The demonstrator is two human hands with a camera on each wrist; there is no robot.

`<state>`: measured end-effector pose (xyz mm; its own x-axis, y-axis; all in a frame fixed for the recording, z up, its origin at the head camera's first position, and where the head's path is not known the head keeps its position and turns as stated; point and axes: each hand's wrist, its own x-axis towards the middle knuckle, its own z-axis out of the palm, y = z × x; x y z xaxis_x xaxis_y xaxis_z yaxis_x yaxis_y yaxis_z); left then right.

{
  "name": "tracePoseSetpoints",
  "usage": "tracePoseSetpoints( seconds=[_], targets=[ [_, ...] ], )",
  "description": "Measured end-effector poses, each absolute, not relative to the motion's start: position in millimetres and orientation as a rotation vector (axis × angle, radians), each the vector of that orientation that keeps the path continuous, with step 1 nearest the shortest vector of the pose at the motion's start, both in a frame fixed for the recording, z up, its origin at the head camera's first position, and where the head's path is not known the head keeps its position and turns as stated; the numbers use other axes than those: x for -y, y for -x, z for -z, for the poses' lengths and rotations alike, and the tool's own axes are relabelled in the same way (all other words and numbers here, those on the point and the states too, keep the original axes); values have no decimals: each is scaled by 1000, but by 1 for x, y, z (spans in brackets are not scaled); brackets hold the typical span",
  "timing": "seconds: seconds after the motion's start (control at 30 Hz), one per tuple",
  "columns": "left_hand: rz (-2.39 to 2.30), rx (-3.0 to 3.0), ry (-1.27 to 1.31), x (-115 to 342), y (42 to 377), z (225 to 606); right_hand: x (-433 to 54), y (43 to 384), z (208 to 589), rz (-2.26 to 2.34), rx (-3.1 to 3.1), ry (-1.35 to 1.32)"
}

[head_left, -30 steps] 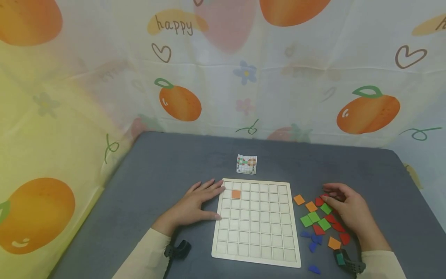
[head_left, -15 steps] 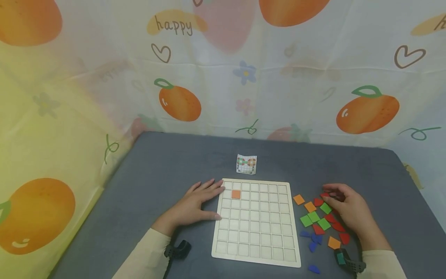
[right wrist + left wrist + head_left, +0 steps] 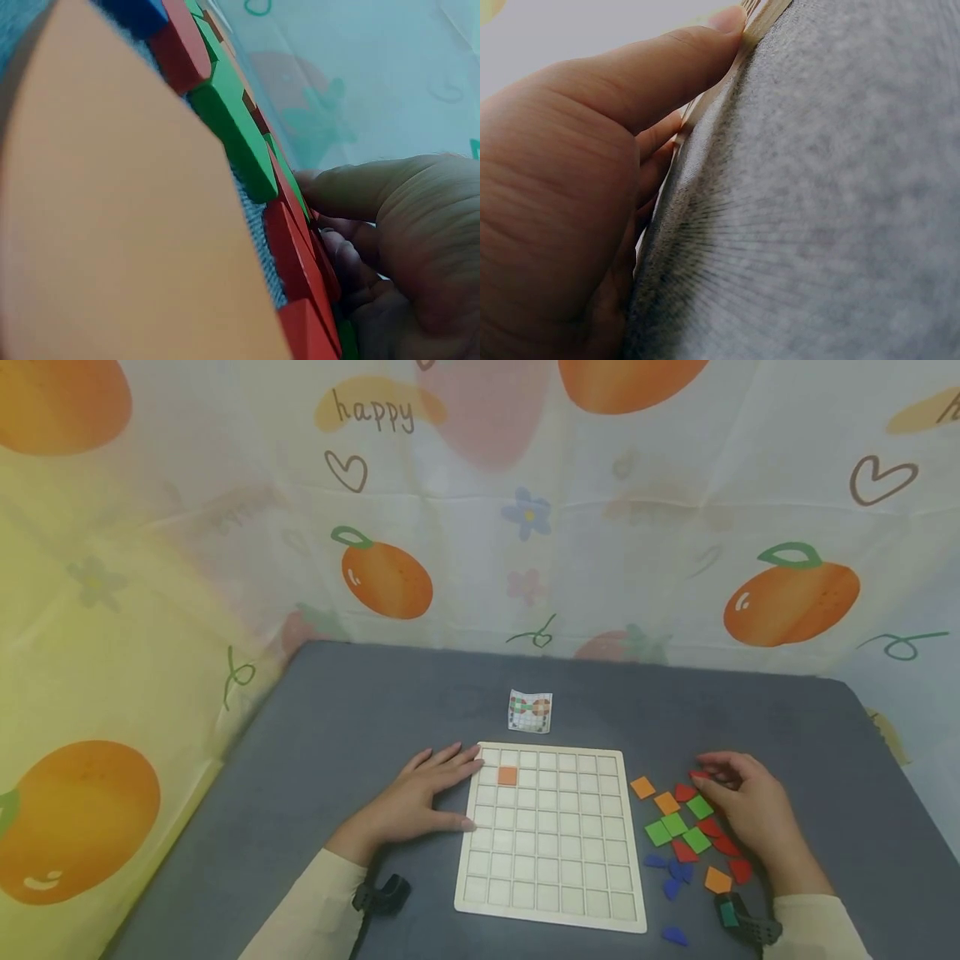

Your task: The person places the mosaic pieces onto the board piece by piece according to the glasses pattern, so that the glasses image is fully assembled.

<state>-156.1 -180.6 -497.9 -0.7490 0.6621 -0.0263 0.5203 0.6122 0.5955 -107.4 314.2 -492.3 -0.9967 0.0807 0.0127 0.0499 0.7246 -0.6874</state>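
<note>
My left hand lies at the left side of a pale wooden grid board, its spread fingertips and thumb touching the edge. The left wrist view has the thumb against that edge. One orange square tile sits in a cell near the board's upper left. To the right of the board, my right hand pinches a red tile between thumb and fingers, at the far side of the loose pieces. In the right wrist view the fingertips are partly hidden behind green and red pieces.
Loose green squares, orange squares, red rounded pieces and blue pieces lie right of the board. A small printed pattern card lies behind the board. A fruit-print cloth hangs behind the grey table.
The red tile at my right fingertips has shifted slightly, and a red piece beside it has been nudged a little left. My left hand stays on the board's edge.
</note>
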Motion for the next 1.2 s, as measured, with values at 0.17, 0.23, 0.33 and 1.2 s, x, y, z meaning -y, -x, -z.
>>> tracePoseSetpoints(
  seconds=[0.17, 0.23, 0.33, 1.2],
  targets=[
    [-840, -2592, -965, 182, 155, 498, -310, 104, 495, -1135, 2831, 92],
    [-836, -2592, -965, 182, 155, 498, -309, 103, 496, -1114, 2813, 81],
    [-829, -2593, -963, 182, 156, 499, -309, 103, 496, -1098, 2808, 74],
    [-849, -2585, -970, 182, 157, 500, -318, 106, 488, -1144, 2937, 28]
  ],
)
